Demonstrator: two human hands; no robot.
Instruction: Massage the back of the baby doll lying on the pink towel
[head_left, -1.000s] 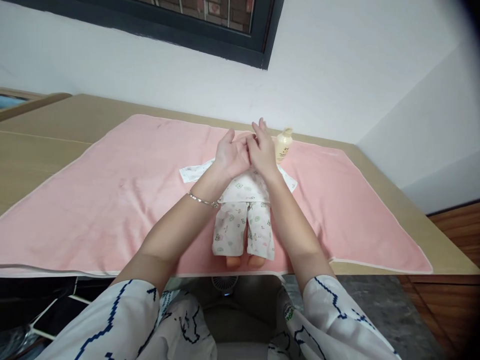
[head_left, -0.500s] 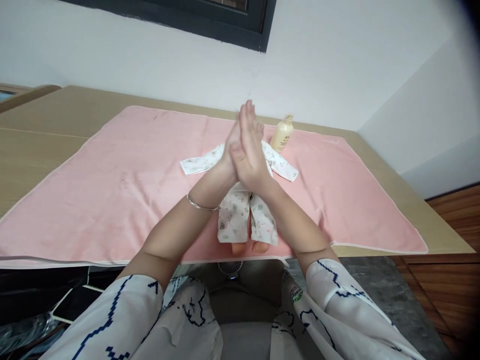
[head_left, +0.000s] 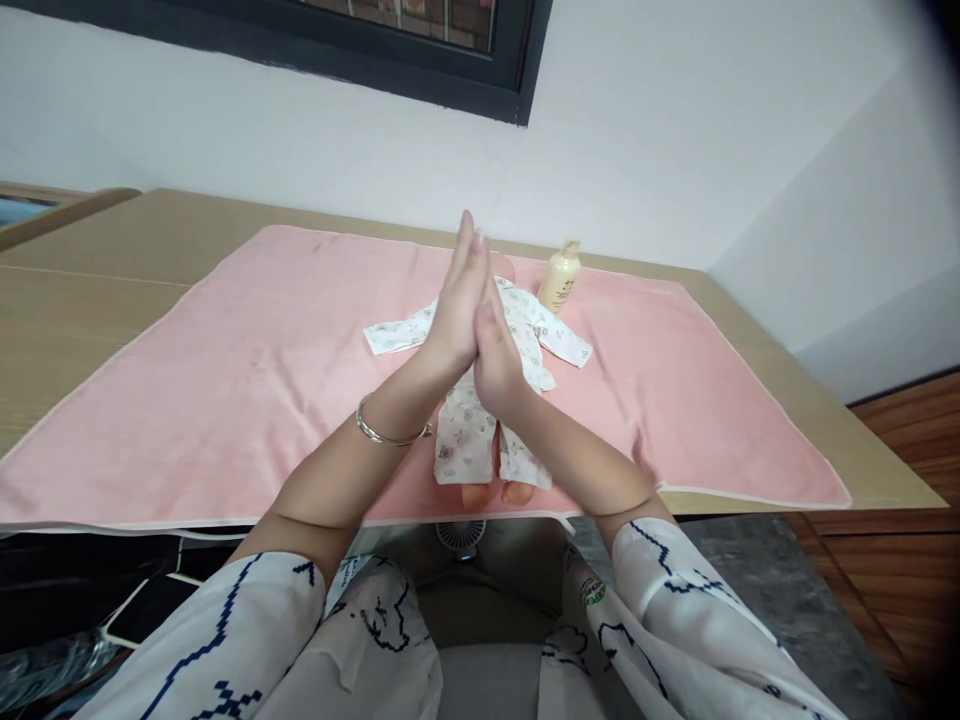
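Note:
My left hand and my right hand are pressed palm to palm above a baby doll, fingers stretched out and pointing away from me, with nothing held between them. The left fingertips reach a little further than the right ones. A silver bracelet sits on my left wrist. The doll wears white printed pyjamas and lies on its back on a pink towel, bare feet toward me; its head is mostly hidden behind my hands. A cream lotion bottle stands just beyond the doll's right sleeve.
The towel covers a light wooden table that meets a white wall with a dark window frame. A small fan sits under the table's near edge. Wooden flooring shows at the far right.
My hands, loosely joined over the doll's chest a second ago, have come flat together palm to palm; the left has since slid forward along the right. The view shifted slightly.

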